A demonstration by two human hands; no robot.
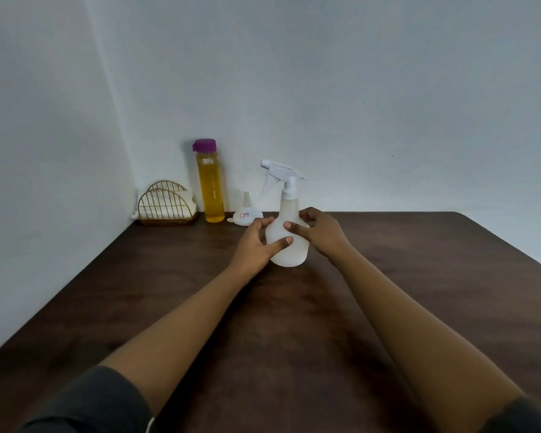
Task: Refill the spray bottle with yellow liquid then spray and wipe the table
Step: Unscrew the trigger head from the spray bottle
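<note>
While both forearms reach out from the near edge, the 2 hands meet around the spray bottle (pixel 289 251), which stands upright on the dark wooden table (pixel 419 292), towards the far side and a little right of the middle. The left hand (pixel 255 245) grips the bottle's round body from the left — its thumb lies across the front face and its fingers curl round the far left side. The right hand (pixel 320 234) grips it from the right, with the thumb tip pressed on the front just above the left thumb and the fingers curled over the bottle's shoulder. The bottle is frosted white and looks empty, though its cloudy wall makes that hard to judge. Its white trigger head (pixel 278 170) sits on the neck, nozzle pointing left.

Just left of the spray bottle and slightly farther away, a small white funnel (pixel 245 210) rests mouth down on the table, spout up, with a small label on it. Left of the funnel stands a tall clear bottle of yellow liquid (pixel 211 195) with a purple cap (pixel 205 145), nearly full, close to the far wall (pixel 356 89). In the far left corner — where 2 walls meet — a gold wire napkin holder (pixel 166 201) holds white napkins. Dark sleeves (pixel 91 401) show at the near edge on both arms.
</note>
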